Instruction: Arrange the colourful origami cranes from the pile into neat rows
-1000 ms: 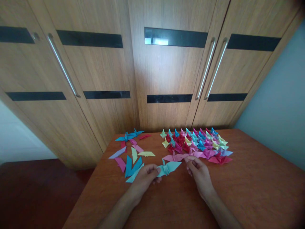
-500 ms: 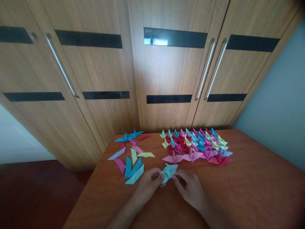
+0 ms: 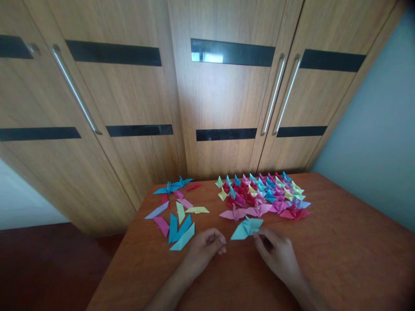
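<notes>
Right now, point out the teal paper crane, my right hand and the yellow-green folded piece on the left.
teal paper crane (image 3: 245, 228): head view, middle of its body.
right hand (image 3: 280, 255): head view, back of the hand.
yellow-green folded piece (image 3: 198, 210): head view, middle of the paper.

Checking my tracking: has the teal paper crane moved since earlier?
Yes: teal paper crane moved rightward along the pink crane row, from the left hand to the right hand.

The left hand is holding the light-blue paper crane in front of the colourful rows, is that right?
Not quite: the head view shows the right hand holding the light-blue paper crane in front of the colourful rows; the left hand lies curled beside it, apart.
</notes>
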`<control>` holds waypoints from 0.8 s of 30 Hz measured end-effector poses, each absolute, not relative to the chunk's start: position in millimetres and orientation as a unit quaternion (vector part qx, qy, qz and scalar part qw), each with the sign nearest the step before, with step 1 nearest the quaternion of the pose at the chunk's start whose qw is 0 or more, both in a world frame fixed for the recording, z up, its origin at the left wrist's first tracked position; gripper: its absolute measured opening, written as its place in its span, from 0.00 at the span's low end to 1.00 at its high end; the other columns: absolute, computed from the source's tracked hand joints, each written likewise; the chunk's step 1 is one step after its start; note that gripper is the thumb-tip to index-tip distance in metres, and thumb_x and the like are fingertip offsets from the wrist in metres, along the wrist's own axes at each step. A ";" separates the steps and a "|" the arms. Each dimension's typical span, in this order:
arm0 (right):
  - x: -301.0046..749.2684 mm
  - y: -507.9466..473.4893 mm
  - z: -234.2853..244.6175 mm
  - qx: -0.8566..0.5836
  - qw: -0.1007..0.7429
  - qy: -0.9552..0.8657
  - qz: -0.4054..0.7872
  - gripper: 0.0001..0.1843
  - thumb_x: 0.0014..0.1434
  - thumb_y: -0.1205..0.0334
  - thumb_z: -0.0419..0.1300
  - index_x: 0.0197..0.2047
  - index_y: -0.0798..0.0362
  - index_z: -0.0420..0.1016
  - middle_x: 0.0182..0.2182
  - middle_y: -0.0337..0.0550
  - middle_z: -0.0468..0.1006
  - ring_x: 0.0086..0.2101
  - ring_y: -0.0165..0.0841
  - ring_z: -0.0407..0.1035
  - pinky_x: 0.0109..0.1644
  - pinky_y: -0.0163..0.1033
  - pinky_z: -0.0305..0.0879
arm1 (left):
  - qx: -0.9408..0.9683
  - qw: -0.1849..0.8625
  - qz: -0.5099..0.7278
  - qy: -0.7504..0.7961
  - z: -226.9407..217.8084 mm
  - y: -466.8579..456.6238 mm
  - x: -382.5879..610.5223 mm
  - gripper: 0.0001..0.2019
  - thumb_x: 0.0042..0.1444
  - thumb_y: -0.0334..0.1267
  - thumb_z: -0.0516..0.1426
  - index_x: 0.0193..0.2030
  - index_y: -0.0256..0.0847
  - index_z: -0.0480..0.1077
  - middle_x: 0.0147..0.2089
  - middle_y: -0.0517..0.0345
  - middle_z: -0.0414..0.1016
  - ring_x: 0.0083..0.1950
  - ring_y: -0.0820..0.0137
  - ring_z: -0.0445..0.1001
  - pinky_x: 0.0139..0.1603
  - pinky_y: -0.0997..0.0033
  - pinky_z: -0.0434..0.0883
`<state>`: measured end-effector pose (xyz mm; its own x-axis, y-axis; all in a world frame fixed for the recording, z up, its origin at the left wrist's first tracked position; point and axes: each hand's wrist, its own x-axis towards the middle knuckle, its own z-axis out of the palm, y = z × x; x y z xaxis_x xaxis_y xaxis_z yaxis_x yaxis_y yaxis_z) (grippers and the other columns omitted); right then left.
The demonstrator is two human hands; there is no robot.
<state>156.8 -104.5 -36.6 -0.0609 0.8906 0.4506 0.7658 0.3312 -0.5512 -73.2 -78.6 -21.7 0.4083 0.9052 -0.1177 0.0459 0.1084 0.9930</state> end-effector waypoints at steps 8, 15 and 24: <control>228.2 -106.7 -50.3 -0.691 0.271 -0.666 -0.070 0.16 0.60 0.51 0.49 0.36 0.50 0.74 0.29 0.44 0.78 0.25 0.34 0.71 0.28 0.34 0.59 | 0.581 0.611 0.349 0.409 -25.3 -78.4 -73.3 0.13 0.53 0.46 0.56 0.30 0.37 0.69 0.26 0.58 0.73 0.29 0.71 0.68 0.33 0.74 0.63; 236.7 -93.3 -49.2 -0.732 0.188 -0.648 -0.090 0.14 0.60 0.52 0.48 0.35 0.48 0.72 0.26 0.40 0.77 0.24 0.33 0.71 0.24 0.32 0.53 | 0.580 0.608 0.341 0.422 -22.9 -78.0 -73.6 0.13 0.52 0.47 0.57 0.29 0.37 0.69 0.26 0.58 0.73 0.28 0.72 0.68 0.32 0.74 0.62; 233.0 -87.1 -44.8 -0.726 0.163 -0.661 -0.095 0.13 0.60 0.54 0.49 0.32 0.49 0.70 0.26 0.40 0.77 0.25 0.32 0.70 0.24 0.32 0.49 | 0.585 0.609 0.343 0.413 -26.4 -76.3 -74.4 0.12 0.52 0.45 0.57 0.29 0.37 0.70 0.26 0.58 0.73 0.29 0.71 0.68 0.33 0.73 0.62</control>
<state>233.0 -87.1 -44.8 0.1074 0.9294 0.3531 0.9912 -0.0725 -0.1106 -74.4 -76.3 -26.4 0.4247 0.8996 -0.1014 0.0654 0.0812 0.9945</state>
